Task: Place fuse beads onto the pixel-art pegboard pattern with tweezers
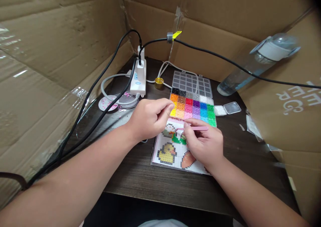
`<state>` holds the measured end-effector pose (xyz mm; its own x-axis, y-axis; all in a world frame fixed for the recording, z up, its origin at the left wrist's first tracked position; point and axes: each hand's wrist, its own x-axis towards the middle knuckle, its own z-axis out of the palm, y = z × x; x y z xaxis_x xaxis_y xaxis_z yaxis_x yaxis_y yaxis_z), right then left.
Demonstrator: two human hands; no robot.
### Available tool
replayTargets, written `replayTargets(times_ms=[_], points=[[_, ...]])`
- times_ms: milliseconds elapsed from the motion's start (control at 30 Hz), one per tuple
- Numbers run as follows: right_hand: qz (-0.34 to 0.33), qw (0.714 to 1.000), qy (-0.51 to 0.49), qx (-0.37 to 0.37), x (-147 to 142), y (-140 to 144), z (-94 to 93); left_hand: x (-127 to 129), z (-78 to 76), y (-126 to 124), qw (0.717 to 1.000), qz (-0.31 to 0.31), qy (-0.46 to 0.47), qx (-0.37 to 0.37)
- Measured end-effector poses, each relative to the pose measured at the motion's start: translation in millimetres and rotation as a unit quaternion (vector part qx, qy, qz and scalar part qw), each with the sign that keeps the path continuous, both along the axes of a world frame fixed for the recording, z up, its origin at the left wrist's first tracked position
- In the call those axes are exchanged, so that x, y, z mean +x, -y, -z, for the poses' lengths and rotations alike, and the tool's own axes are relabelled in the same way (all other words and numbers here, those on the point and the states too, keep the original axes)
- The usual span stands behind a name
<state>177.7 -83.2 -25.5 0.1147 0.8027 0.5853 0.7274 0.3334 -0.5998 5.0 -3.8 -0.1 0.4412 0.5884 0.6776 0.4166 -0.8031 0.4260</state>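
My right hand [204, 141] grips pink tweezers [200, 128], their tip over the pattern sheet [156, 155]. The sheet shows a yellow duck [167, 153] and an orange shape [188, 159] in small squares. Green beads [177, 139] lie on the sheet beside the tweezer tip, partly hidden by my right hand. My left hand [151, 118] is closed with thumb and finger together, above the sheet's upper left; what it may hold is hidden. Just beyond both hands is the bead box [213, 101], its compartments filled with beads of many colours.
A white power strip [137, 86] with black cables [120, 96] stands at left. Pink beads lie on a round white dish [106, 103] nearby. A gold tin [158, 83] sits behind. At right are a small white-filled box [220, 110] and a water bottle [247, 71]. Cardboard walls [213, 13] surround the table.
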Motion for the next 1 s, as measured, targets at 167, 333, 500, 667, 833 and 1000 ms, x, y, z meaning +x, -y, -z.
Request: replayTargets(times_ms=[167, 333, 500, 667, 833, 1000], points=[[-0.004, 1.0, 0.0, 0.001, 0.1, -0.3, 0.2, 0.2, 0.2, 0.2, 1.0, -0.002, -0.006, -0.003], [-0.007, 1.0, -0.004, 0.002, 0.1, -1.5, 0.8, 0.2, 0.3, 0.2, 1.0, 0.001, -0.006, -0.006], [-0.015, 1.0, -0.003, 0.002, -0.4, -1.2, -0.7, 0.4, 0.5, 0.2, 1.0, 0.001, -0.005, -0.004], [-0.01, 1.0, -0.004, 0.002, -0.9, -1.0, -1.1, 0.0, -0.1, 0.7, 1.0, 0.0, -0.009, -0.01], [-0.014, 1.0, 0.0, -0.003, -1.5, -1.4, -2.0, 0.4, 0.2, 0.4, 1.0, 0.002, -0.008, -0.01], [-0.022, 1.0, 0.003, 0.011, -1.9, -2.1, -2.5, 0.2, 1.3, 0.2, 1.0, 0.004, -0.007, -0.008]])
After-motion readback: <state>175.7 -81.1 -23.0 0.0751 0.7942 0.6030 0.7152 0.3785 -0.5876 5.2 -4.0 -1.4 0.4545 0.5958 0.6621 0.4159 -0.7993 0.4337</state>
